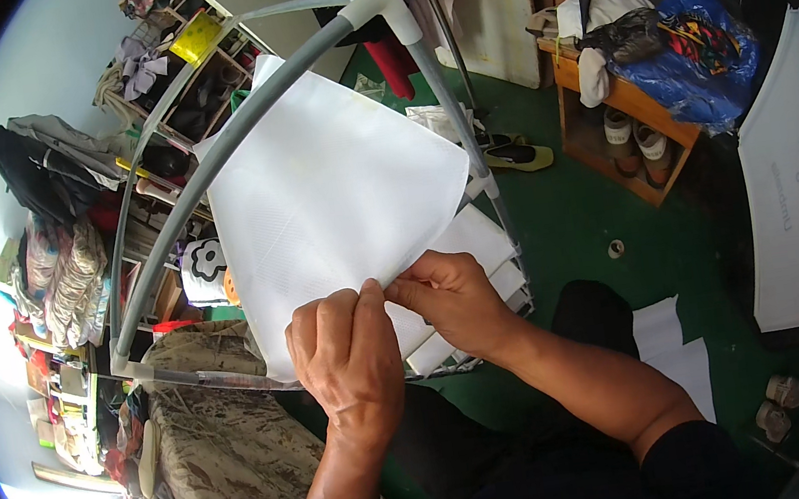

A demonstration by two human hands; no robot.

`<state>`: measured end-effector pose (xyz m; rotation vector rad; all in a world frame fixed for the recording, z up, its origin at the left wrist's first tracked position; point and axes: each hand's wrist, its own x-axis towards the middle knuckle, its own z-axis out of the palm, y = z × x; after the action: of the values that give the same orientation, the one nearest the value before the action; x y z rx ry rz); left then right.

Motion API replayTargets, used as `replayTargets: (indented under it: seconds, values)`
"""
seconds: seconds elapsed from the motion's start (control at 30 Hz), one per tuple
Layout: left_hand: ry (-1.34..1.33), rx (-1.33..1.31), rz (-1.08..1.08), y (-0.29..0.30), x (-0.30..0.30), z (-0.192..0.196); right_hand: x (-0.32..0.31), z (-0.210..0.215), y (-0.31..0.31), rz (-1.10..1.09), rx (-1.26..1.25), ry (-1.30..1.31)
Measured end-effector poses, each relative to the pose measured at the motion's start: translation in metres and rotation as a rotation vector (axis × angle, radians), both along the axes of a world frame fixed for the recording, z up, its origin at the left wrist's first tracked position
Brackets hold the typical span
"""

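Note:
A large white sheet, smooth and slightly bowed, lies across the opening of a rack frame. My left hand is closed on its near edge, fingers bent over the rim with the thumb hidden. Right beside it, my right hand pinches the same edge between thumb and forefinger. Grey tubes joined by white plastic corner connectors make up the frame around the sheet. Below and to the right, more white panels sit low inside the frame.
A camouflage cloth covers something at the left. Crowded shelves stand behind. At the right are a wooden shoe cabinet with a blue plastic bag on top, a white panel, paper sheets and a tape roll on the green floor.

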<state>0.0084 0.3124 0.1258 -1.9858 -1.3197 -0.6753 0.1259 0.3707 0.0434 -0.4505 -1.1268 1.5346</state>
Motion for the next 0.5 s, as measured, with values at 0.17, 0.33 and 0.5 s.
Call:
replayTargets:
  seconds: [0.17,0.33,0.5]
  values:
    - [-0.04,-0.003,0.009,0.0,0.004,0.0,-0.002,0.006,-0.004,-0.019,-0.057,0.012]
    - [-0.044,0.015,0.006,-0.001,0.006,-0.001,-0.002,0.013,-0.01,-0.012,-0.148,0.061]
    - [-0.052,0.006,-0.004,-0.003,0.006,-0.003,-0.004,0.019,-0.011,-0.038,-0.233,0.036]
